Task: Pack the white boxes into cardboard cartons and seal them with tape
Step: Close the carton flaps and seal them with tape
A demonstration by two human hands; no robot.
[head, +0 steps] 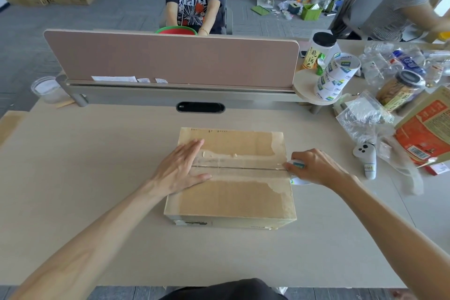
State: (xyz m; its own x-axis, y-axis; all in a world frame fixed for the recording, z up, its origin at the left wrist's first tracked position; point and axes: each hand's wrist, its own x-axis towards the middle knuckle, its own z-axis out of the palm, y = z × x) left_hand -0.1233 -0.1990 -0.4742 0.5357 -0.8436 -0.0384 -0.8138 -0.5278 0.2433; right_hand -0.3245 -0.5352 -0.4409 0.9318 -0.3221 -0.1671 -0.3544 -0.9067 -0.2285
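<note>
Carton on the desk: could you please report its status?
Left hand flat on carton. Right hand grips tape roll at its right edge. Nothing in the way.

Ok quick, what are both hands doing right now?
Left hand: open, flat on top of the carton.
Right hand: closed around the tape roll at the carton's right edge.

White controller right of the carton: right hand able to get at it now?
Probably yes for reach: bare table lies between the right hand and the white controller. But that hand grips the tape roll, so it isn't free.
</note>
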